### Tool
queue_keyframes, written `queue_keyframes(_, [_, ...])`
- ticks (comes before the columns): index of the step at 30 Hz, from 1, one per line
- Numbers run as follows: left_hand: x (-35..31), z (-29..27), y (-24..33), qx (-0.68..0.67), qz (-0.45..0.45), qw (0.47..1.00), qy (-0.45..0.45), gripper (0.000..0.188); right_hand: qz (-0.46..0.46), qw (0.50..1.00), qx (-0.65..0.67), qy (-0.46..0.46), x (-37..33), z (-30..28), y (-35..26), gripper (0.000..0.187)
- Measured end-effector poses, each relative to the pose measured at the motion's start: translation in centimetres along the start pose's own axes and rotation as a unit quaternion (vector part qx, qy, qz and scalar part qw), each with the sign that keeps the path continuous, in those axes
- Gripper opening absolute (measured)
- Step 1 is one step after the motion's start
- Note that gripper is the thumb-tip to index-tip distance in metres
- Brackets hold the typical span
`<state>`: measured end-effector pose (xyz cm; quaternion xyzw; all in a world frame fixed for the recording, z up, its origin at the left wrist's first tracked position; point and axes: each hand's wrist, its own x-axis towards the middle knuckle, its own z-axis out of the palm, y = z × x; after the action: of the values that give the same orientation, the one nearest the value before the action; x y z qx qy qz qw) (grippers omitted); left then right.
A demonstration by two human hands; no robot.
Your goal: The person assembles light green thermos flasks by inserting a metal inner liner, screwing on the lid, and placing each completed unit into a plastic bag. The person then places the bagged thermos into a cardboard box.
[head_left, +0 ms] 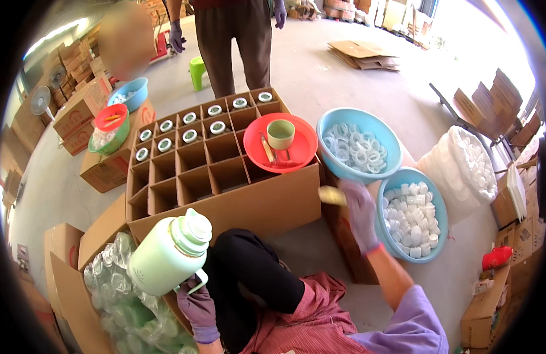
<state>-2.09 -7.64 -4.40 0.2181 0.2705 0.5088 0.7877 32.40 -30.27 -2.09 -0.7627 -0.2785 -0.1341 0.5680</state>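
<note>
My left hand (197, 311), in a grey-purple glove, is closed round the handle of a mint-green insulated jug (167, 253). The jug tilts with its lidded top toward the upper right, above an open carton of jugs in clear plastic wrap (111, 283). My right hand (359, 215), gloved too, is closed on a short yellowish object (332, 196), too smeared to name. That hand is beside a blue basin of white caps (410, 227). In front stands a divided carton (226, 209); round lid tops show in its farther cells.
On the divided carton rests a red plate (255, 133) with a green cup (280, 134) and a wooden-handled tool (267, 147). A blue basin of clear rings (355, 147) and a white sack (461, 165) stand rightward. Beyond the carton stands a person (233, 41).
</note>
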Motion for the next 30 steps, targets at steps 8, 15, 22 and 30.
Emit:
queue_keyframes(8, [0.2,-2.1,-1.8,-0.049,-0.022,0.995,-0.087,0.022,0.098,0.923,0.371,0.024,27.0,16.1,4.2,0.035])
queue_keyframes(15, [1.0,-3.5,-1.2,-0.030,-0.040,0.999,0.002,0.012,0.167,0.916,0.352,0.098,31.8,22.1,5.1,0.036])
queue_keyframes(22, [0.2,-1.3,-0.7,0.015,-0.033,0.998,-0.047,0.011,0.154,0.898,0.400,0.097,34.8,22.0,4.0,0.035])
queue_keyframes(30, [-0.3,-0.2,-0.6,0.051,-0.018,0.998,-0.045,0.015,0.138,0.857,0.490,0.086,32.6,20.2,3.9,0.028])
